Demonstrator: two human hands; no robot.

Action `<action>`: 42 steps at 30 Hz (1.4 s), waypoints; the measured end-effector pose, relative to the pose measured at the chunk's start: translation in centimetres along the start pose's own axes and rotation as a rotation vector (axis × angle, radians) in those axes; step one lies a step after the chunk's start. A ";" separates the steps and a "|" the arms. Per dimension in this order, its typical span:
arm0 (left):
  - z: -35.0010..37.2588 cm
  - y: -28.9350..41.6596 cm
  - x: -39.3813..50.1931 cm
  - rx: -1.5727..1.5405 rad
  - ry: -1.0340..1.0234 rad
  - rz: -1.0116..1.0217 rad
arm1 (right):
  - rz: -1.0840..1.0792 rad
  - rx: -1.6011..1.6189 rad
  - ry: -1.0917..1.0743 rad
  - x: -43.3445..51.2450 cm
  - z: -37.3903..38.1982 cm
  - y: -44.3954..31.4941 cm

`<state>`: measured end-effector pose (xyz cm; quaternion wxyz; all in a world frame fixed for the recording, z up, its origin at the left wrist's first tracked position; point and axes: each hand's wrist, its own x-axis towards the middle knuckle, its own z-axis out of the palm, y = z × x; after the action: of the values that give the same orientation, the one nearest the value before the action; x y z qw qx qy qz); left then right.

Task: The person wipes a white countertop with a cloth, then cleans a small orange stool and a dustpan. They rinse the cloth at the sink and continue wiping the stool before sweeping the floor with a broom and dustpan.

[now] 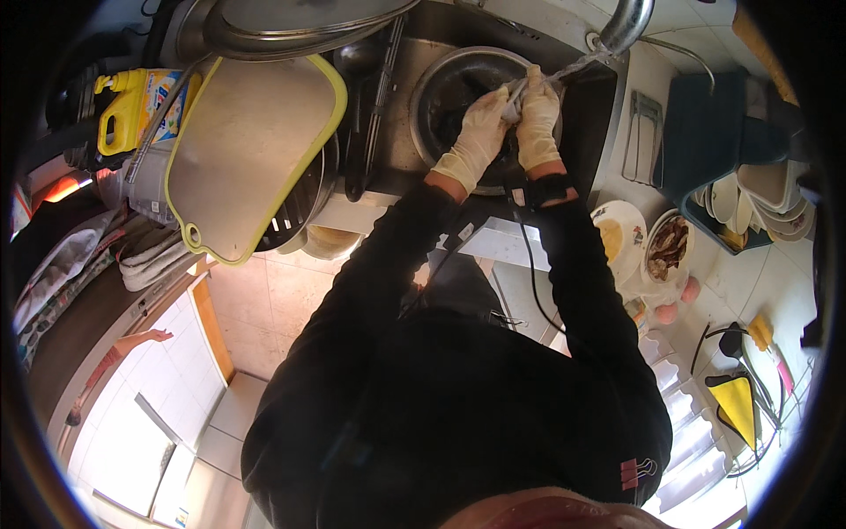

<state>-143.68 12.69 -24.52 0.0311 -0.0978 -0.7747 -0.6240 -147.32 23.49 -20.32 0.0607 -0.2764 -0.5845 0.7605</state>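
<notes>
Both my hands wear pale rubber gloves and meet over a round dark pan [456,99] in the sink. My left hand [486,125] and my right hand [538,112] grip a small greyish-white item [513,109] between them; the fingers cover most of it, so its kind cannot be told. Water runs from the metal faucet [628,26] onto the fingers of my right hand. Inside the pan the surface is dark and wet.
Left of the sink lean a cutting board with a green rim [251,152] and a black ladle [357,99]. A yellow detergent bottle [122,112] stands beyond. At right are a bowl of dark food [669,244], a plate [621,231] and a dish rack [707,132]. Another person's arm [125,344] shows at lower left.
</notes>
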 end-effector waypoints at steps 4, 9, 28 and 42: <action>-1.7 0.1 0.8 -0.784 0.143 -0.535 | 0.477 0.421 -0.178 -0.2 -1.4 -1.5; -3.8 1.4 2.0 -0.734 0.139 -0.915 | 0.366 0.651 -0.425 -1.5 -3.7 -0.5; -5.9 1.7 13.9 -0.517 -0.032 -0.405 | 0.280 -0.033 -0.344 -3.7 -4.5 -1.1; -3.7 4.0 0.2 -0.829 -0.021 -1.110 | -0.185 -0.371 -0.524 -7.0 -4.5 -3.6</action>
<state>-143.43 9.88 -19.80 -0.3403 0.3033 -0.4081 -0.7910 -140.01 25.55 -15.29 -0.0743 -0.0236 -0.7314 0.6775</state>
